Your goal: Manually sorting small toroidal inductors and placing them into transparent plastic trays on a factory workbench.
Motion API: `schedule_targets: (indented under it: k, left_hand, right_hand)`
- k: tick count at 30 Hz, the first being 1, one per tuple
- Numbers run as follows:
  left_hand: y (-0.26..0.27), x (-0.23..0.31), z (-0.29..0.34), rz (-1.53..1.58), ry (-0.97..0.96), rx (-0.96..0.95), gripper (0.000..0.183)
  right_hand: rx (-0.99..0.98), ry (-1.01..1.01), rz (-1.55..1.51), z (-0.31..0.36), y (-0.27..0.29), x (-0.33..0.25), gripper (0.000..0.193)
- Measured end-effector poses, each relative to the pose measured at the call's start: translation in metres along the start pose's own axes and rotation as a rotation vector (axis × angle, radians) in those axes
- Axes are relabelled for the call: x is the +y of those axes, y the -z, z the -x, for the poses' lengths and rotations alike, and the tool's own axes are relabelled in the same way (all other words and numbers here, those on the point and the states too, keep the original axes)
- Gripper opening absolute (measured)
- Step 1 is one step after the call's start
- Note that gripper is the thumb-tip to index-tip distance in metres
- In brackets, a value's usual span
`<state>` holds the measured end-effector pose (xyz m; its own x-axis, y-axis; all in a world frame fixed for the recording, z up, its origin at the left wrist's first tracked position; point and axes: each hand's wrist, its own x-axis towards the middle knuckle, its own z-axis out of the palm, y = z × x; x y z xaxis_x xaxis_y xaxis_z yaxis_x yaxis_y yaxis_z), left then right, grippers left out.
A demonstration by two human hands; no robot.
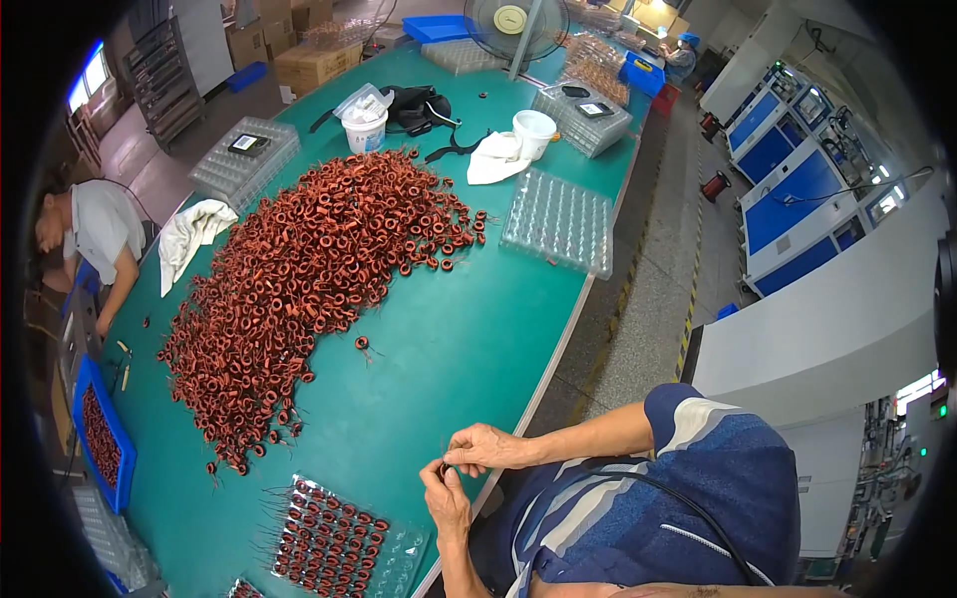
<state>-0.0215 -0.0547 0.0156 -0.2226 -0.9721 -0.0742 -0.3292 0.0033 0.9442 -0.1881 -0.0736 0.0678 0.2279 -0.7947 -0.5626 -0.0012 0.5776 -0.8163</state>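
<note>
My left hand (448,501) and my right hand (487,448) meet at the table's near edge. Their fingertips pinch a small dark wire-wound ring coil (444,467), mostly hidden by the fingers. Just left of my left hand lies a clear plastic tray (404,558) with rows of red-brown ring coils (329,543) in its pockets, their wire leads sticking out to the side. Farther away, a large heap of loose red-brown ring coils (299,269) spreads over the green table (449,349). One single coil (362,344) sits apart from the heap.
An unfilled clear tray (558,221) lies at the right edge. Behind are a white tub (534,130), a white cloth (498,159), a black bag (419,108) and a fan (510,20). At left, a person (105,234) works beside a blue bin (122,448) of coils.
</note>
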Motion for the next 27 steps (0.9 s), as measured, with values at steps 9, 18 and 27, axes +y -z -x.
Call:
schedule_targets:
  k: [9, 18, 27]
  left_hand:
    - [0.035, 0.022, 0.017, -0.013, -0.118, -0.249, 0.028]
    - [0.048, 0.042, 0.015, -0.512, -0.397, -0.356, 0.030]
    - [0.030, 0.050, 0.025, -0.374, -0.176, -0.132, 0.030]
  right_hand:
    - [-0.220, -0.039, 0.007, 0.004, 0.007, -0.005, 0.025]
    - [-0.207, -0.052, 0.169, 0.009, -0.002, -0.007, 0.021]
    - [-0.157, -0.004, 0.316, 0.006, -0.004, -0.021, 0.020]
